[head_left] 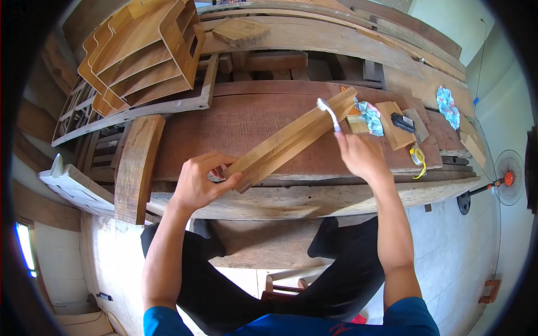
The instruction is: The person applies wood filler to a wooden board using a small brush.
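My left hand (204, 178) grips the near end of a long wooden strip (291, 137), thumb on one side and fingers on the other. The strip slants up to the right over a broad reddish-brown board (224, 123). In my right hand (363, 155) is a white toothbrush (329, 113), its handle held between closed fingers. The toothbrush head lies over the strip's upper face, close to its far end. Beyond my right hand are a bristle brush (356, 124) and a crumpled blue patterned cloth (370, 117).
A wooden tray organizer (143, 61) stands at the back left. To the right lie a wooden block (394, 124), a black tool (403, 122) and a yellow tape measure (417, 154). A thick plank (139, 168) juts out at the left. A fan (509, 176) stands at far right.
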A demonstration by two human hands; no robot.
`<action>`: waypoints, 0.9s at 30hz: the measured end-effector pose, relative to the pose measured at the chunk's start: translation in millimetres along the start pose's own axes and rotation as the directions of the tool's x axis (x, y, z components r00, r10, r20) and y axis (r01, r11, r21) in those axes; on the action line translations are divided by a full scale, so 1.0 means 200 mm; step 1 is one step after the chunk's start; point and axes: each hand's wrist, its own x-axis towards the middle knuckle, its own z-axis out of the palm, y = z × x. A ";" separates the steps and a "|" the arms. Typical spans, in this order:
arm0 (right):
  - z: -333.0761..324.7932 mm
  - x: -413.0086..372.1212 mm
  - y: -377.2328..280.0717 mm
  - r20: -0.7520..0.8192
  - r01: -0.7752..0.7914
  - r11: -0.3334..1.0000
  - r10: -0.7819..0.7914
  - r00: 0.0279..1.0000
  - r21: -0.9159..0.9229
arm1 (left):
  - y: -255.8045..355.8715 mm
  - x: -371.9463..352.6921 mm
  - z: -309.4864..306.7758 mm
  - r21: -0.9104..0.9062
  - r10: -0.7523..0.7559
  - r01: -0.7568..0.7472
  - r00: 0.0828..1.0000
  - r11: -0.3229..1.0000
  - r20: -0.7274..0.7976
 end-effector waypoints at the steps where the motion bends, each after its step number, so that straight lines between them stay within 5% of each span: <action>1: 0.00 -0.01 0.01 -0.024 0.010 1.000 -0.011 1.000 -0.008 | 0.00 0.00 -0.01 0.000 0.000 0.000 1.000 1.000 -0.008; 11: 0.04 -0.13 -0.01 -0.177 0.090 0.990 -0.109 0.978 -0.111 | 0.02 0.00 -0.03 -0.023 -0.017 0.017 1.000 1.000 -0.004; 27: 0.01 -0.06 0.00 -0.016 0.012 1.000 -0.011 1.000 0.003 | 0.00 0.00 -0.01 -0.017 -0.020 0.020 1.000 1.000 0.020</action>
